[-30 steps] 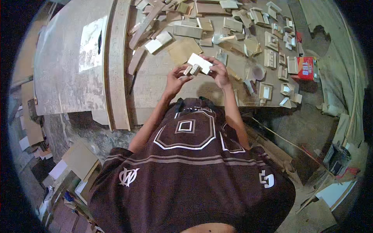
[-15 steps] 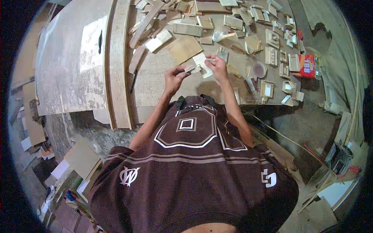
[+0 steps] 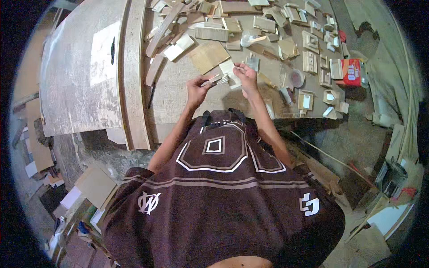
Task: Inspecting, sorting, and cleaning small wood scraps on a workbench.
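Note:
Over the near part of the worktable [image 3: 174,100], my left hand [image 3: 196,90] pinches a small pale wooden piece [image 3: 216,79] made of thin strips, pointing toward the right hand. My right hand [image 3: 248,81] is closed just to its right, its fingertips together; what they grip is too small to make out. A pale rectangular panel [image 3: 227,67] shows between the hands, partly covered by the right one; I cannot tell whether that hand touches it. Just beyond lies a flat tan wooden board [image 3: 208,57].
Wood offcuts [image 3: 214,34] crowd the table's far side. Small assembled wooden pieces [image 3: 309,62] stand in rows at right, near a round dish [image 3: 296,79] and a red package [image 3: 351,72]. A long raised wooden strip [image 3: 130,80] crosses the table at left.
Both hands stay close together, with the right hand shifted slightly left and its fingers turned a little. The whole view has moved slightly. The left hand keeps its wooden piece.

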{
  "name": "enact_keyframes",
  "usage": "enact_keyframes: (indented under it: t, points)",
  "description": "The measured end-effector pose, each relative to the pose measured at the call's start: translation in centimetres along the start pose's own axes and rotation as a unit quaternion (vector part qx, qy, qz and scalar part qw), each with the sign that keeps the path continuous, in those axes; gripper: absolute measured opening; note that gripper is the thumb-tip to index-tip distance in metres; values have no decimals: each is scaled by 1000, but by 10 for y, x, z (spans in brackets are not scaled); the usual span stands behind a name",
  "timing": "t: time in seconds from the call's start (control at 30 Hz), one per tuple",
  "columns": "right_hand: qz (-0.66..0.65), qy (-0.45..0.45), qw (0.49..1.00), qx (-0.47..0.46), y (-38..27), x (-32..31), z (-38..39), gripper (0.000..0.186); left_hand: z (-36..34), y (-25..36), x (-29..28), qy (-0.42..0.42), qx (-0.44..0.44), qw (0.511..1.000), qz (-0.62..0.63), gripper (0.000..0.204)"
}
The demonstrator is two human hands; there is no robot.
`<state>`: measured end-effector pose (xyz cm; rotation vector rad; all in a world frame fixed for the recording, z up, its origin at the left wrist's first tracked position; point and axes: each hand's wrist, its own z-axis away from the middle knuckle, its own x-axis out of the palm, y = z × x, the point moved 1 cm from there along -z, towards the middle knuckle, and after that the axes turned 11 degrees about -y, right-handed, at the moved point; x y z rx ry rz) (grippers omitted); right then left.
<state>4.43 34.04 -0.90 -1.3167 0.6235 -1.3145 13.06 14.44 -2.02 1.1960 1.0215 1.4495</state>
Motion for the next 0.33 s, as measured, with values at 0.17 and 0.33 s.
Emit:
enact_keyframes:
  t: [0.17,0.33]
  points:
    - [-44,-19,998,48,1,-2,-1,29,-2,-12,0,-2,3,1000,17,18]
    - [51,-30,998,25,8,-10,-4,30,-5,-12,2,-55,-50,997,-26,28]
